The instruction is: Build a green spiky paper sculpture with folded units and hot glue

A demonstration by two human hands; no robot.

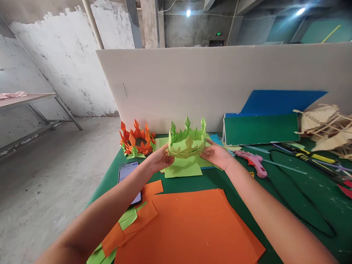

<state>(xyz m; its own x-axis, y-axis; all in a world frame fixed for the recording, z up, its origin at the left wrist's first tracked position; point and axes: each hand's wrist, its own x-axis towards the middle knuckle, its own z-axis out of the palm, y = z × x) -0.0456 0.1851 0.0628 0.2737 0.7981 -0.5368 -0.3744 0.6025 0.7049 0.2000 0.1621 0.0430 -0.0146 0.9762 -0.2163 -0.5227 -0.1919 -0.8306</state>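
A light green folded-paper crown point(186, 147) with pointed tips is held upright between my two hands, above the far part of the table. My left hand point(161, 159) grips its left side, and my right hand point(214, 153) has hold of its right side. Beneath the crown lie light green paper sheets point(183, 169), with some blue paper among them. To the left of my left hand stands an orange paper crown point(137, 140) with green pieces around its base. Orange paper sheets point(187, 228) cover the near middle of the table.
A phone point(130, 176) lies partly behind my left forearm, near orange and green paper scraps point(128, 219). Right of my right hand are a pink glue gun point(254, 161) with a black cord, several tools and a wooden stick model point(334, 130). A white board point(172, 85) stands behind the green table.
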